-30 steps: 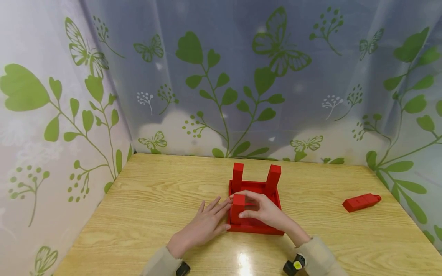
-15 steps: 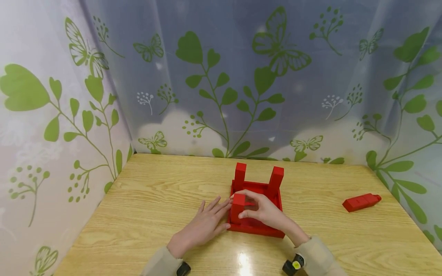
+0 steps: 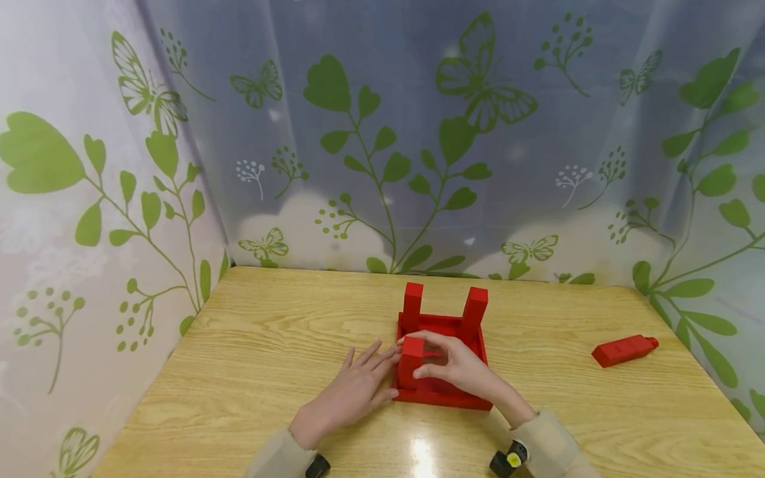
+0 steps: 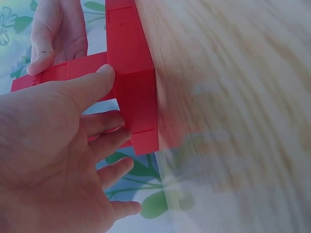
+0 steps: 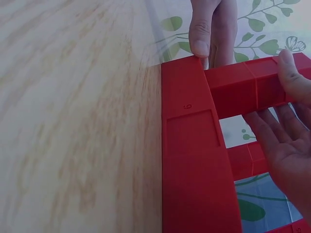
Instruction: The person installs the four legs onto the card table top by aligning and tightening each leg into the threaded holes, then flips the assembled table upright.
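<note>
A red, shallow square frame (image 3: 445,398) lies on the table with a raised rim. Two red square legs stand upright at its back corners, a left one (image 3: 412,307) and a right one (image 3: 474,311). My right hand (image 3: 460,364) grips a third upright leg (image 3: 411,362) at the front left corner, thumb on the near side. Beside it my left hand (image 3: 349,398) lies palm down with straight fingers against the frame's left side. In the left wrist view the left thumb touches the frame's corner. The gripped leg (image 5: 238,92) meets the frame in the right wrist view.
A loose red leg (image 3: 624,350) with a small round peg at its end lies at the table's right. The wooden table (image 3: 269,318) ends at a curtain (image 3: 382,219) printed with leaves and butterflies, behind and on both sides.
The frame and its two back legs swing slightly right, then partly back left, while the front left leg stays in my right hand. My left hand keeps its place.
</note>
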A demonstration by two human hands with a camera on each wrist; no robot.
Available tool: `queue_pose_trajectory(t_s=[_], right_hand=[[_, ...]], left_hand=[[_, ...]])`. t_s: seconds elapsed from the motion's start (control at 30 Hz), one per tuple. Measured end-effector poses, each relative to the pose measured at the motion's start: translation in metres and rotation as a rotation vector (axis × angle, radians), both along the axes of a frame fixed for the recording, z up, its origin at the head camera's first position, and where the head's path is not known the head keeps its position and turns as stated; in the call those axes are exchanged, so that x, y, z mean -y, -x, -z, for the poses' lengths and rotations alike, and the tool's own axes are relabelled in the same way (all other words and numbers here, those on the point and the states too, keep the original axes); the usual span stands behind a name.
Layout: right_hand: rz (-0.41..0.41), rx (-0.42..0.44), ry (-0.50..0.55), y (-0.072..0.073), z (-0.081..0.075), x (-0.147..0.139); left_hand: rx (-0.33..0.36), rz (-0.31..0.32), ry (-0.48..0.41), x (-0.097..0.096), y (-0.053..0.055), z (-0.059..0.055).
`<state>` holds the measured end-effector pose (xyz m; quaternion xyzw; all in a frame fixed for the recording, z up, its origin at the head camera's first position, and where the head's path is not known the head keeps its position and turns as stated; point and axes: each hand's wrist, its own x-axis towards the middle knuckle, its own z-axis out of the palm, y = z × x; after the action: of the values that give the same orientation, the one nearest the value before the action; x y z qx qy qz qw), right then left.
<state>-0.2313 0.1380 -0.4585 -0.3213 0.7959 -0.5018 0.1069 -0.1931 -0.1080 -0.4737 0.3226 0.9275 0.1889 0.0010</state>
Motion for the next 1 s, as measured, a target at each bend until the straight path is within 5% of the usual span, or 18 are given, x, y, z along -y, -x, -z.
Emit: queue_pose_trajectory(t_s=[0.6, 0.83, 1.0], right_hand=[[-0.025, -0.026, -0.028, -0.002, -0.007, -0.007], [-0.056, -0.049, 0.064, -0.002, -0.02, -0.04], [0.03, -0.054, 0.075, -0.004, -0.027, -0.077]], left_hand=[[0.032, 0.002, -0.031, 0.001, 0.0, -0.002], [0.04, 0.004, -0.018, -0.001, 0.003, -0.002], [0.034, 0.001, -0.006, -0.001, 0.001, -0.001]])
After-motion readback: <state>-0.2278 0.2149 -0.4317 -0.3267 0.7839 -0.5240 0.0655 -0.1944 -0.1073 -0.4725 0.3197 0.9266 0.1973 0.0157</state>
